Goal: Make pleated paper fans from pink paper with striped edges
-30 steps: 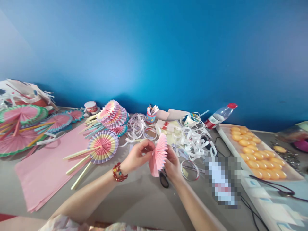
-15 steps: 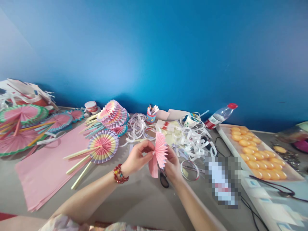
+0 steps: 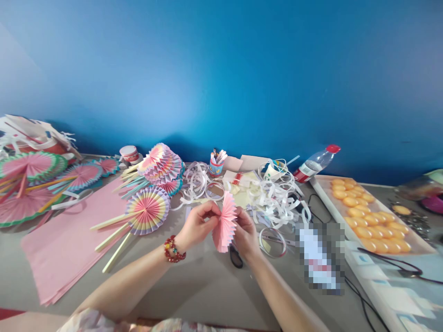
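Note:
A pink pleated paper fan [image 3: 225, 227] is held up between my two hands above the grey table, its folds spread out in a narrow rosette seen at a slant. My left hand [image 3: 200, 223], with a red bead bracelet at the wrist, pinches the fan near its middle from the left. On the other side, the fingers of my right hand [image 3: 247, 235] close on its right edge, partly hidden behind the paper. The dark handle of a pair of scissors [image 3: 236, 257] shows on the table just below my right hand.
Pink paper sheets [image 3: 69, 249] and a finished round fan [image 3: 148, 210] with pale handles lie at left, more fans [image 3: 162, 163] behind. White paper strips [image 3: 277, 198], a tape roll [image 3: 272, 243], a bottle [image 3: 316, 163] and a tray [image 3: 332, 207] of orange oval pieces stand to the right.
The pink fan's lower part has swung open, so its pleats now spread more evenly around the middle. Both hands stay close to where they were.

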{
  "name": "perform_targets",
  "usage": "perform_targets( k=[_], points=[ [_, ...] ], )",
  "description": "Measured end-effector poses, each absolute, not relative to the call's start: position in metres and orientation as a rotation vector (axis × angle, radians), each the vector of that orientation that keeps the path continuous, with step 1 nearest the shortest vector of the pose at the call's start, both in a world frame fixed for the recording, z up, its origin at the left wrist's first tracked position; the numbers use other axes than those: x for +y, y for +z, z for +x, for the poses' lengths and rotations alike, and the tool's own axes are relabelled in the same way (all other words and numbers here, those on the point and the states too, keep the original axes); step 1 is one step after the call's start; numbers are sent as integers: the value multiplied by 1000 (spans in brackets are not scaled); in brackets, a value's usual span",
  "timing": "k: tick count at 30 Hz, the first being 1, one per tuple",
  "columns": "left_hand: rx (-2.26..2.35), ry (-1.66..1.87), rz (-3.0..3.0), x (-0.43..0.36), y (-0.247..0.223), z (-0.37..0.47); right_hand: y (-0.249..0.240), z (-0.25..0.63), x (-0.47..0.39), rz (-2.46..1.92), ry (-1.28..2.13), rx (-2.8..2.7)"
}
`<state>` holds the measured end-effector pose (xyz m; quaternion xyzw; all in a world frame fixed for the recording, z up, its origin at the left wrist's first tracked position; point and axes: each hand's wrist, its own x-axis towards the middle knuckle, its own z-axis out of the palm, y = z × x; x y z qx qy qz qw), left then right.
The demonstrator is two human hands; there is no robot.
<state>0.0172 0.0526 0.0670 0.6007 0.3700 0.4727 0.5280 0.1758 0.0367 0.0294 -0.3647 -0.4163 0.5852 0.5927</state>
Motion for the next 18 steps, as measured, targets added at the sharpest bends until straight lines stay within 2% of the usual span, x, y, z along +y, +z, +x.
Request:
perform_targets(
  k=[18],
  points=[
    [878, 1140, 1473, 52, 66, 17, 23, 176, 38, -859, 1395, -943]
  ],
)
